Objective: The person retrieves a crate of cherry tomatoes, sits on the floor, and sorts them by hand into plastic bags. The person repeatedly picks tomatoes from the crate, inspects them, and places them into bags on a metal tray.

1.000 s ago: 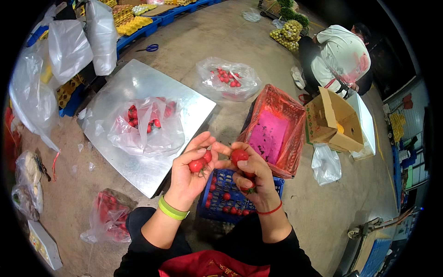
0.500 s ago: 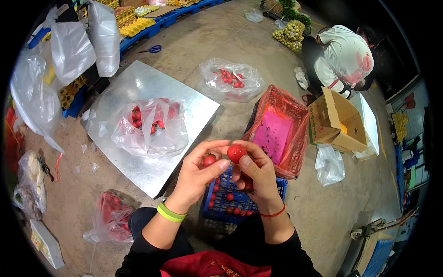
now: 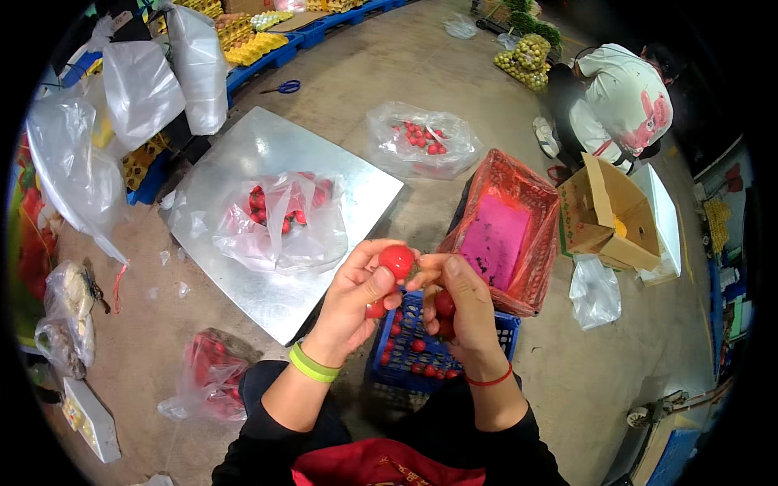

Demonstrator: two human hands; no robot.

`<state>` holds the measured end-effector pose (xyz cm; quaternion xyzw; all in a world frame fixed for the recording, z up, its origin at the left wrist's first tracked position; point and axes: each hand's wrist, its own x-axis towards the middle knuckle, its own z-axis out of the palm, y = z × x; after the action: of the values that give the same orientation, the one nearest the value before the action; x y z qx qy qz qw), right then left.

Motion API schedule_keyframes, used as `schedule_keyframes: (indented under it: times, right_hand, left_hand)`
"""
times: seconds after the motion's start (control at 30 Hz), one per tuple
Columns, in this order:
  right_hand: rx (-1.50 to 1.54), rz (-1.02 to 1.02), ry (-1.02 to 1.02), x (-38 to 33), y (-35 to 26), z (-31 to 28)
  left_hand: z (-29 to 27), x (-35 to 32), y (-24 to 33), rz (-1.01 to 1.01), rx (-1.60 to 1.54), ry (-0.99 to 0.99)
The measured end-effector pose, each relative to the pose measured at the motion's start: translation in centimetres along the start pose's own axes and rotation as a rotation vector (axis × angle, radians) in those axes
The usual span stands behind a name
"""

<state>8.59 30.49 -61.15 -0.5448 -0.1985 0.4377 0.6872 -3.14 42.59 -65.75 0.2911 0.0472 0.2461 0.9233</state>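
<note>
Left fingers grasping red tomatoes, right fingers clasping more — blue crate below

The brownish floor is lit unevenly. Blue pallets are seen at eleven o'clock, deep shadow at two.

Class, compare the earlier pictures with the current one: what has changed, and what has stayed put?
The tomato that the right hand held up has seemingly passed leftward; the left hand now holds it. Other tomatoes remain in the right hand. The scene sits slightly further right in view. The bag on the metal platform, blue crate and red crate stayed put.
</note>
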Motion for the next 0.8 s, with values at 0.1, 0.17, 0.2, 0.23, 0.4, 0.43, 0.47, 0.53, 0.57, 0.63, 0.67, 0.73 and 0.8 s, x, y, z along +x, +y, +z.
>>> schedule_keyframes:
  times: [0.1, 0.17, 0.2, 0.23, 0.4, 0.43, 0.47, 0.53, 0.57, 0.63, 0.67, 0.73, 0.8]
  right_hand:
    - [0.057, 0.004, 0.021, 0.1, -0.1, -0.5]
    - [0.160, 0.032, 0.007, 0.1, -0.2, -1.0]
    - [0.232, 0.049, -0.007, 0.1, -0.1, -1.4]
    - [0.304, 0.066, -0.021, 0.2, 0.0, -1.6]
    - [0.397, 0.085, -0.074, 0.3, 0.2, -2.2]
    - [0.377, 0.081, -0.072, 0.3, 0.2, -2.2]
    - [0.358, 0.078, -0.071, 0.4, 0.2, -2.2]
    - [0.317, 0.064, -0.044, 0.3, -0.2, -1.6]
    - [0.296, 0.058, -0.031, 0.2, -0.3, -1.4]
    - [0.321, 0.039, -0.064, 0.2, -0.4, -1.4]
    - [0.334, 0.029, -0.082, 0.1, -0.4, -1.4]
    - [0.344, 0.002, -0.147, 0.2, -0.4, -1.8]
    - [0.331, -0.007, -0.171, 0.2, -0.2, -2.0]
  left_hand:
    - [0.1, 0.0, 0.0, -0.032, -0.160, -0.037]
    - [-0.1, 0.1, 0.0, -0.053, -0.216, -0.057]
    - [-0.2, 0.1, 0.0, -0.066, -0.258, -0.062]
    - [-0.1, 0.1, 0.0, -0.079, -0.299, -0.067]
    - [0.1, 0.0, 0.1, -0.096, -0.335, -0.040]
    - [0.2, -0.1, 0.1, -0.096, -0.329, -0.024]
    - [0.2, -0.1, 0.0, -0.095, -0.323, -0.009]
    - [0.2, -0.1, 0.0, -0.091, -0.317, 0.009]
    - [0.2, -0.1, 0.0, -0.089, -0.313, 0.018]
    - [0.2, -0.1, 0.0, -0.085, -0.286, 0.011]
    - [0.2, -0.1, 0.0, -0.083, -0.273, 0.008]
    - [0.6, -0.2, 0.3, -0.081, -0.254, 0.006]
    - [0.9, -0.2, 0.5, -0.086, -0.233, 0.016]
